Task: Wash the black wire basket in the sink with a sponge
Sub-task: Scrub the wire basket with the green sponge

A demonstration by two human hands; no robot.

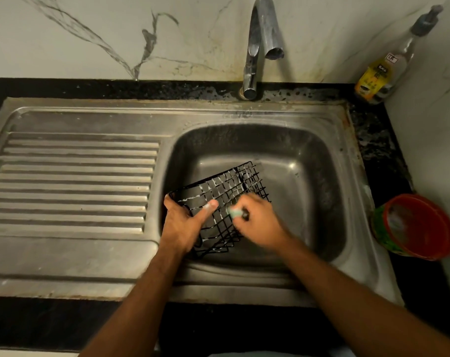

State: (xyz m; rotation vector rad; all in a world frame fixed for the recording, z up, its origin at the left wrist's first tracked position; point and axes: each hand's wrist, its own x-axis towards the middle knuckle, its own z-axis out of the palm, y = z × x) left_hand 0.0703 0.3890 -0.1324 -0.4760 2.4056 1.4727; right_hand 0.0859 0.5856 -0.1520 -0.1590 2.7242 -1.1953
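The black wire basket (229, 186) is tilted in the steel sink bowl (308, 155), with white suds on its wires. My left hand (185, 222) grips the basket's near left rim, thumb laid across the wires. My right hand (257, 222) holds a small pale green sponge (234, 213) and presses it against the basket's grid. The right hand is blurred by motion.
The tap (259, 45) stands behind the bowl with no water running. A ribbed draining board (72, 181) lies to the left. A pump bottle (388, 70) stands at the back right corner. A red-rimmed tub (416, 228) sits on the black counter at right.
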